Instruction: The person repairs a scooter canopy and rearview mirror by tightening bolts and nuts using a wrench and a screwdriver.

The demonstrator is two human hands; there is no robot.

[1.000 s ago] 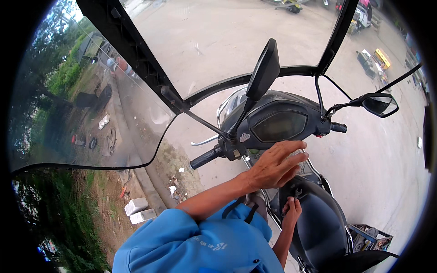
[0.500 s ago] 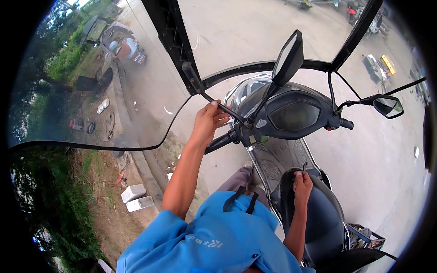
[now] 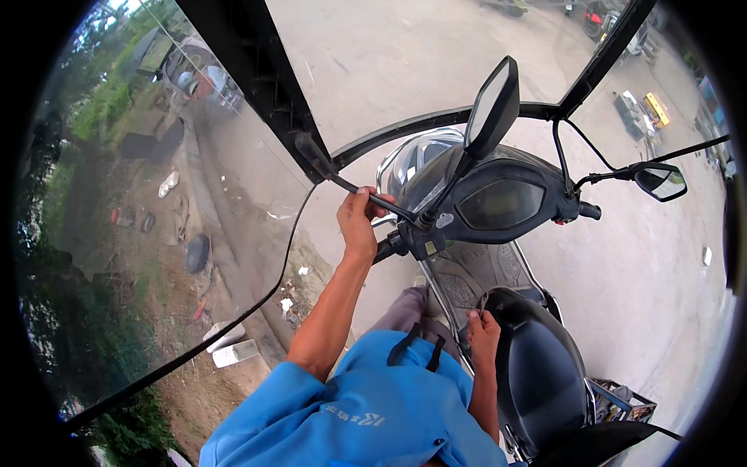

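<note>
My left hand (image 3: 359, 222) grips the black metal rod (image 3: 393, 208) that runs from the windshield canopy frame (image 3: 272, 86) to the base of the left mirror (image 3: 490, 105) on a scooter. My right hand (image 3: 483, 338) pinches a small metal wrench (image 3: 482, 300) beside the front of the black seat (image 3: 537, 373). The dark display console (image 3: 502, 206) sits between the handlebar grips, with the right mirror (image 3: 660, 180) on its stalk at the right. The clear canopy sheet with a black edge hangs to my left.
A concrete curb (image 3: 222, 257) runs along a dirt and grass verge at left, with white blocks (image 3: 236, 352) and debris. A metal crate of items (image 3: 626, 401) stands by the seat at lower right. Parked vehicles and a yellow object (image 3: 656, 110) lie beyond on the pavement.
My left hand moved from over the console leftward onto the rod. My right hand shifted left with the wrench. The canopy sheet's lower edge has swung down at the left.
</note>
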